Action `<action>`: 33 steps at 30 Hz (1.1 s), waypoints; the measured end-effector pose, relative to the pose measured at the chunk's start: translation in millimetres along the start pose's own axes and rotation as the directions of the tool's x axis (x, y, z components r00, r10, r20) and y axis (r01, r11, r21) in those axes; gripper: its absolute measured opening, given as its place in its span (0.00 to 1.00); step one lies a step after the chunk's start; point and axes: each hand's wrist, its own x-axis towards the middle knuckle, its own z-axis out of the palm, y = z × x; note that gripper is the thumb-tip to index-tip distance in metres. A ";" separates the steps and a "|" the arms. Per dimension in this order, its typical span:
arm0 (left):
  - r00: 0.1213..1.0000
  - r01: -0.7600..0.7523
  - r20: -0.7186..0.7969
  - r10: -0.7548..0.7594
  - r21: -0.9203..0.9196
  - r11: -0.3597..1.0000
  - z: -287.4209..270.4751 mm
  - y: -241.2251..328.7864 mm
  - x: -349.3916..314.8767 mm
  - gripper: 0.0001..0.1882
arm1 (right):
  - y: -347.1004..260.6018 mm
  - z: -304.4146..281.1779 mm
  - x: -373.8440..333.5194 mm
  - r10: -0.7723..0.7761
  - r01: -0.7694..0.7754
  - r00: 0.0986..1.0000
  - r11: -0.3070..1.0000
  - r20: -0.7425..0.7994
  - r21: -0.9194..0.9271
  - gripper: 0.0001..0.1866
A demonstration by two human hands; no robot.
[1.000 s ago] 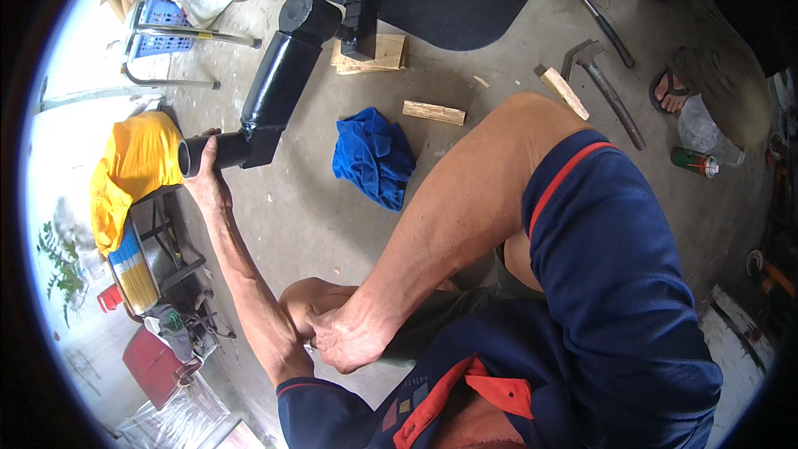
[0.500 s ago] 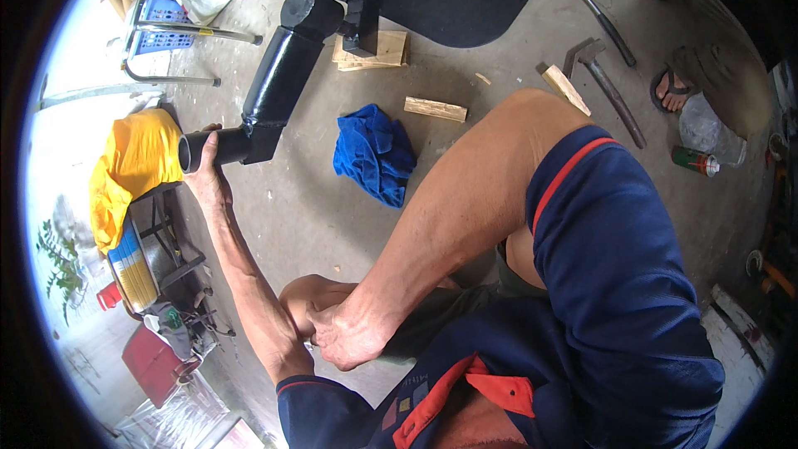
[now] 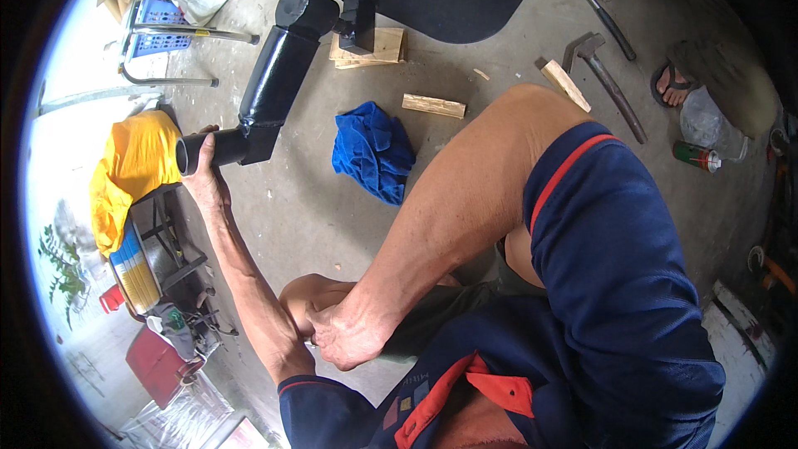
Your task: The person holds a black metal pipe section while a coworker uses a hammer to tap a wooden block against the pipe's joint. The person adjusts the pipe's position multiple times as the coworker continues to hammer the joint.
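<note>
My left hand (image 3: 202, 173) is wrapped round the open end of a bent black metal pipe (image 3: 268, 83), thumb on the near side. The pipe angles up to a thick round joint, which meets a black upright (image 3: 357, 4) with its foot by flat wooden boards (image 3: 384, 48). My right arm crosses in front of me. My right hand (image 3: 345, 337) is closed against the inside of my left elbow, beside my bent knee; anything in its fingers is hidden. A crumpled blue cloth (image 3: 374, 152) lies on the floor right of the pipe.
A wood strip (image 3: 434, 106) lies beyond the cloth. Two hammers (image 3: 611, 87) (image 3: 592, 10) and a wood block (image 3: 565, 86) are at right, near another person's sandaled foot (image 3: 672, 87) and a spray can (image 3: 697, 155). Left are a yellow cloth (image 3: 137, 158) and a metal-legged stool (image 3: 195, 31).
The view has shifted very slightly, so the pipe and floor items sit a little higher. Both hands keep their places and grip.
</note>
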 end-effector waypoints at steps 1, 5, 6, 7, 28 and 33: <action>1.000 -0.009 0.011 0.009 0.006 1.000 -0.5 -0.4 0.3 0.25 | 0.0 0.0 0.4 0.006 -0.006 1.000 1.000 0.002 -0.002 0.13; 1.000 0.004 0.003 -0.004 0.005 1.000 -2.5 -2.1 1.4 0.26 | 0.0 -2.1 0.9 0.024 -0.024 0.999 1.000 0.023 0.005 0.14; 1.000 0.026 -0.011 -0.026 0.004 1.000 -3.0 -2.4 1.6 0.27 | -0.3 -3.4 -0.1 0.019 -0.019 0.999 1.000 0.030 0.015 0.14; 1.000 0.004 0.003 -0.004 0.006 1.000 -3.4 -2.5 1.6 0.27 | -0.5 -5.1 -1.7 0.033 -0.034 0.999 0.999 0.020 0.012 0.13; 0.986 -0.055 -0.157 0.056 0.011 0.998 2.7 -10.7 0.1 0.18 | 219.9 -38.2 -357.6 0.848 -0.833 -0.510 -0.528 0.143 0.162 0.24; 0.975 -0.043 -0.217 0.040 -0.008 0.999 2.8 -11.2 -3.4 0.22 | 224.1 -30.6 -347.5 0.809 -0.711 -0.581 -0.557 0.089 0.429 0.27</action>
